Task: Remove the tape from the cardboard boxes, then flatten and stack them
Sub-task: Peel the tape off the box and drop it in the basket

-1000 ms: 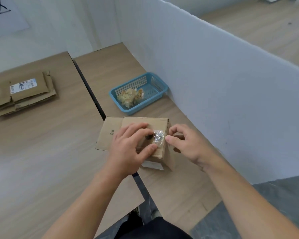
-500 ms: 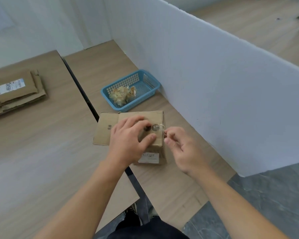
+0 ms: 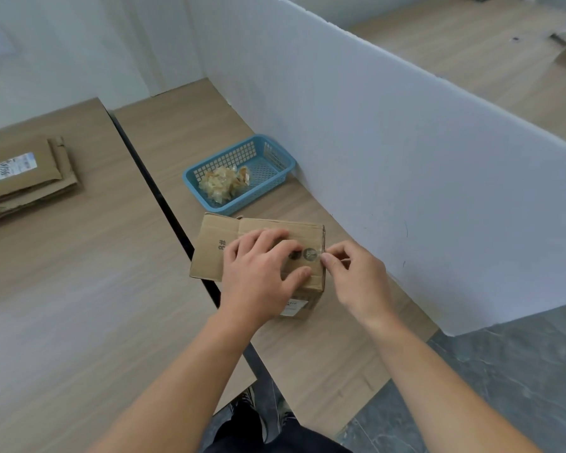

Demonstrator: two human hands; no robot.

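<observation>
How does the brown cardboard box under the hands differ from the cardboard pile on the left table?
The brown cardboard box stands assembled, one flap open; the flattened cardboard pile lies flat and stacked. The left hand rests on the box while the right hand pinches its clear tape; the pile lies untouched. Both are brown cardboard with white labels.

Upright cardboard box (image 3: 275, 227) — left flap open (tape (image 3: 310, 254) at right top edge).
</observation>
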